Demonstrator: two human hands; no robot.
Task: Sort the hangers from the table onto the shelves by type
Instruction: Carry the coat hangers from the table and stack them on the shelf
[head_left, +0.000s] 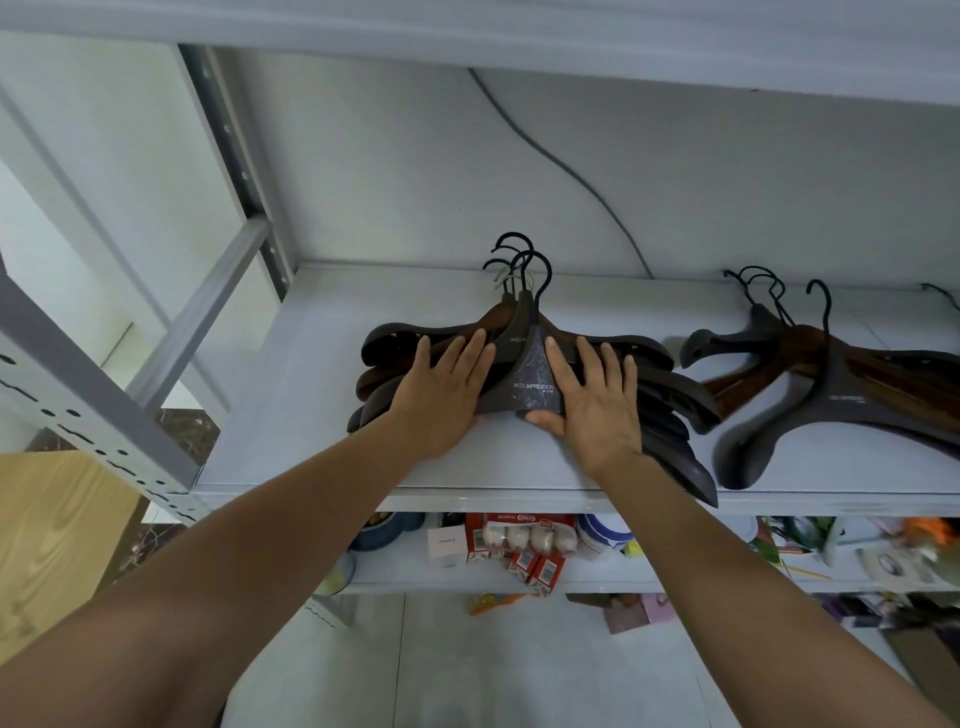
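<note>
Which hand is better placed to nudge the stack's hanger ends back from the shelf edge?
Right, probably: the right hand rests flat on the hanger stack, beside those ends; the left hand lies on its opposite side.

Both bare arms stretch forward. The left hand and right hand lie palm down, side by side, fingers straight and slightly spread.

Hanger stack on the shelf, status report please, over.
Left hand flat on hanger stack, fingers straight. Right hand flat on it, thumb at near edge. Stack lies on shelf. Second hanger pile apart, rightward.
</note>
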